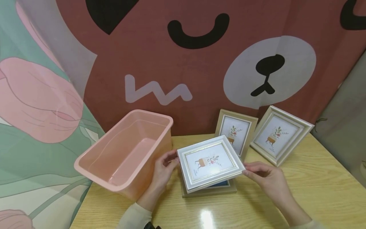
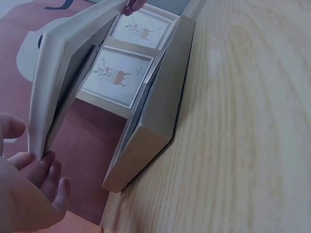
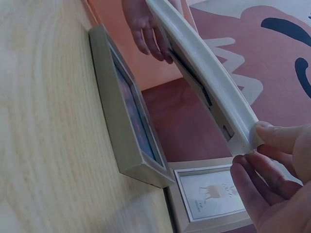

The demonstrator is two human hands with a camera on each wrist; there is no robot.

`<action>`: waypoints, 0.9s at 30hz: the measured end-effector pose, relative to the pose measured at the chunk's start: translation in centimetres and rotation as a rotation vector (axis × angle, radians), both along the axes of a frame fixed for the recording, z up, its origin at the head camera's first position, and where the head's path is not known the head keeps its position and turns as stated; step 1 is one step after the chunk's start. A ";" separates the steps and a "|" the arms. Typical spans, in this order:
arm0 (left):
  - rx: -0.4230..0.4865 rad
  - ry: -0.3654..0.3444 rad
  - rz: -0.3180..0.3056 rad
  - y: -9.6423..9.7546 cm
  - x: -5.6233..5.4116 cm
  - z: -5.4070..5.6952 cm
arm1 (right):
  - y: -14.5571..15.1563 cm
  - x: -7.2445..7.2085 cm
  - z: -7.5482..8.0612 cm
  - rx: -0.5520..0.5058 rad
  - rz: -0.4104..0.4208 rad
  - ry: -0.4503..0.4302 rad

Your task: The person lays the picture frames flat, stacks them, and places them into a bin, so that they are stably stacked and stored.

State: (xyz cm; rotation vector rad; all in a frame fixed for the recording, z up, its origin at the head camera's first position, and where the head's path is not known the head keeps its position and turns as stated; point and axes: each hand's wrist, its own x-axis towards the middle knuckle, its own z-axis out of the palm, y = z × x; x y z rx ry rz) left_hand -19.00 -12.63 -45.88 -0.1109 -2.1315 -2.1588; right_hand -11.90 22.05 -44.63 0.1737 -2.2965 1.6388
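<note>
A white picture frame (image 1: 211, 162) with a gold inner line and a plant print is held face up, tilted, above the table. My left hand (image 1: 163, 171) holds its left edge between thumb and fingers. The opposite corner is pinched by my right hand (image 1: 267, 181). Beneath it, a beige frame (image 1: 210, 192) with a dark blue picture lies flat; the white frame hides most of it from above. A gap shows between the two frames in the right wrist view, where the white frame's (image 3: 214, 73) backing is partly visible.
A pink plastic bin (image 1: 114, 159) stands at the left, close to my left forearm. Behind, at the right, a tan frame (image 1: 233, 127) and a champagne-coloured frame (image 1: 277, 136) stand upright. The wooden table (image 1: 248, 210) meets a bear-print wall hanging (image 1: 154, 117) at the back.
</note>
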 end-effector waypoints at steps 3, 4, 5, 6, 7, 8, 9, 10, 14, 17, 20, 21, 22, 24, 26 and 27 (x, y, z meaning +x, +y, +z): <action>-0.009 -0.002 -0.006 0.0 0.0 0.2 | -0.1 0.2 -0.1 -0.001 0.002 -0.027; -0.013 0.000 -0.007 0.0 -0.1 0.2 | -0.2 0.3 -0.1 -0.006 0.004 -0.038; -0.013 0.000 -0.008 0.0 -0.1 0.3 | -0.2 0.3 -0.2 -0.012 0.003 -0.047; -0.012 0.001 -0.009 0.0 -0.2 0.3 | -0.2 0.4 -0.2 -0.014 0.000 -0.057; -0.013 0.004 -0.009 0.0 -0.2 0.3 | -0.3 0.4 -0.3 -0.018 -0.004 -0.065; -0.019 0.012 -0.010 0.0 -0.3 0.3 | -0.4 0.5 -0.3 -0.020 -0.007 -0.071; -0.019 0.013 -0.009 0.0 -0.4 0.3 | -0.4 0.6 -0.3 -0.022 -0.010 -0.078; -0.021 0.016 -0.007 0.1 -0.4 0.3 | -0.5 0.6 -0.3 -0.023 -0.011 -0.082; -0.027 0.022 -0.001 0.1 -0.6 0.3 | -0.8 0.8 -0.4 -0.024 -0.014 -0.092; -0.024 0.016 0.004 0.1 -0.7 0.4 | -1.1 0.9 -0.5 -0.021 -0.025 -0.111; -0.030 0.019 0.007 0.1 -0.8 0.5 | -1.4 1.0 -0.7 -0.017 -0.044 -0.143; -0.034 0.017 0.009 0.1 -0.9 0.4 | -1.6 1.0 -0.8 -0.016 -0.050 -0.153; -0.042 0.018 0.011 0.1 -0.9 0.4 | -1.7 1.1 -0.9 -0.014 -0.057 -0.165; -0.054 0.019 0.012 0.1 -1.0 0.3 | -1.9 1.2 -1.0 -0.016 -0.070 -0.192; -0.068 0.018 0.012 0.0 -1.2 0.1 | -2.2 1.4 -1.1 -0.023 -0.082 -0.216; -0.073 0.018 0.010 0.0 -1.2 0.1 | -2.3 1.4 -1.2 -0.029 -0.087 -0.227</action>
